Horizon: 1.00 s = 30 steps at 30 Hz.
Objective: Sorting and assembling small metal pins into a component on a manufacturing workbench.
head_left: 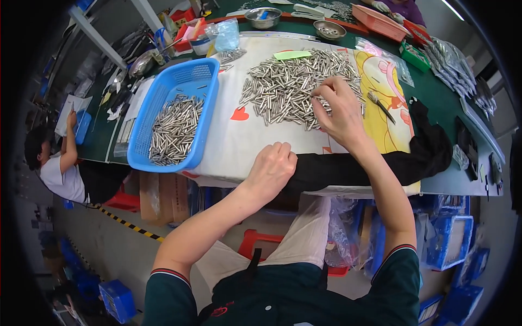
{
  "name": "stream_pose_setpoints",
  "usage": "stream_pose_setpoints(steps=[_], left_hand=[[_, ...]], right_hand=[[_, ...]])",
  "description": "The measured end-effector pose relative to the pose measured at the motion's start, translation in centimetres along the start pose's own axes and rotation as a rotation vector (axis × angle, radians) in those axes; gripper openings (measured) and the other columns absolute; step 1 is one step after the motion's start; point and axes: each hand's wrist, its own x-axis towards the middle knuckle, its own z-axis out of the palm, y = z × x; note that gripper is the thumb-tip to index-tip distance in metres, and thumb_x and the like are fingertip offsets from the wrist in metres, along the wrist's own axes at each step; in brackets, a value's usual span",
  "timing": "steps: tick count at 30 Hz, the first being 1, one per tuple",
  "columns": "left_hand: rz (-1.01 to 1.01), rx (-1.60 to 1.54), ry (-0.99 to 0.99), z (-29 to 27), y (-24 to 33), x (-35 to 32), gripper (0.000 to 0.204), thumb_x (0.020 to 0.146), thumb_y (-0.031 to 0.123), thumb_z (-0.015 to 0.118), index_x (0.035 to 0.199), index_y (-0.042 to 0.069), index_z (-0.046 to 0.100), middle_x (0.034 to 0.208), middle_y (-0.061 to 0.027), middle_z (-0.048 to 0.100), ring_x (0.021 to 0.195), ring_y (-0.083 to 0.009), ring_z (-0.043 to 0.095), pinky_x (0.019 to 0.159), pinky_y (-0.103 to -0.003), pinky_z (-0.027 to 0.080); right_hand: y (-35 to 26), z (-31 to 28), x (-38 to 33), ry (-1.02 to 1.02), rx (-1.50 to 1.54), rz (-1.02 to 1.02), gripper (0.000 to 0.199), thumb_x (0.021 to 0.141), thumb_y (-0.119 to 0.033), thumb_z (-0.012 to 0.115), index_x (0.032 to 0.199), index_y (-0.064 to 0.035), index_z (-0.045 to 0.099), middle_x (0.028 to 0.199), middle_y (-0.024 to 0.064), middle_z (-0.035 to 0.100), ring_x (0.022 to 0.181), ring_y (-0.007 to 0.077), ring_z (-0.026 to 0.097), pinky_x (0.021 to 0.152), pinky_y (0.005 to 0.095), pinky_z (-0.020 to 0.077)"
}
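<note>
A wide pile of small silvery metal pins (288, 87) lies on a printed cloth (228, 146). Over the pile's right front edge is my right hand (341, 111), thumb and index finger bent toward each other; whether a pin sits between them I cannot make out. My left hand (272, 167) is curled into a fist at the table's front edge, on the left end of a black cloth (348, 168). What its fingers hold, if anything, is hidden. To the left stands a blue plastic basket (211, 117) with many more pins inside.
A tool with a dark handle (382, 106) lies right of the pile. Metal bowls (262, 18) and a pink basket (379, 23) stand along the back. A green box (414, 57) and bagged parts (448, 62) are at back right. Another person (65, 168) works at the far left.
</note>
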Motion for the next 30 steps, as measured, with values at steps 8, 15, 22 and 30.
stream_pose_setpoints(steps=[8, 15, 22, 30], left_hand=[[0.015, -0.184, 0.109, 0.2, -2.0, 0.6, 0.004, 0.064, 0.005, 0.059, 0.066, 0.003, 0.055, 0.069, -0.0080, 0.050, 0.068, -0.0202, 0.054, 0.061, -0.032, 0.046], [-0.574, -1.377, 0.336, 2.0, -7.0, 7.3, 0.016, 0.088, 0.011, 0.053, 0.084, -0.002, 0.060, 0.076, -0.0044, 0.064, 0.062, -0.0091, 0.058, 0.057, -0.022, 0.046], [-0.631, -1.660, 0.266, 3.4, -7.6, 9.6, 0.017, 0.091, 0.014, 0.051, 0.091, -0.001, 0.058, 0.075, -0.0057, 0.063, 0.065, -0.0097, 0.061, 0.060, -0.021, 0.049], [-0.641, -1.756, 0.192, 3.4, -7.9, 9.1, 0.018, 0.091, 0.016, 0.052, 0.095, 0.000, 0.058, 0.078, -0.0046, 0.063, 0.068, -0.0099, 0.060, 0.063, -0.022, 0.050]], right_hand=[[-1.2, 1.9, -0.1, -0.094, 0.177, 0.046, 0.007, 0.073, -0.007, 0.062, 0.078, -0.0029, 0.059, 0.083, 0.0083, 0.052, 0.072, 0.0246, 0.055, 0.060, 0.0341, 0.0451], [2.4, 4.8, 3.6, -0.076, 0.651, 0.386, 0.018, 0.082, -0.014, 0.060, 0.085, 0.0033, 0.063, 0.074, 0.0064, 0.061, 0.059, 0.0081, 0.050, 0.055, 0.0232, 0.0427], [2.8, 4.8, 2.3, 0.019, 0.583, 0.261, 0.014, 0.079, 0.001, 0.057, 0.091, 0.0010, 0.064, 0.079, 0.0079, 0.058, 0.068, 0.0149, 0.056, 0.060, 0.0246, 0.0455], [2.3, 4.7, 2.2, -0.013, 0.550, 0.251, 0.024, 0.076, 0.005, 0.059, 0.098, -0.0026, 0.065, 0.081, 0.0065, 0.057, 0.070, 0.0133, 0.056, 0.057, 0.0235, 0.0455]])
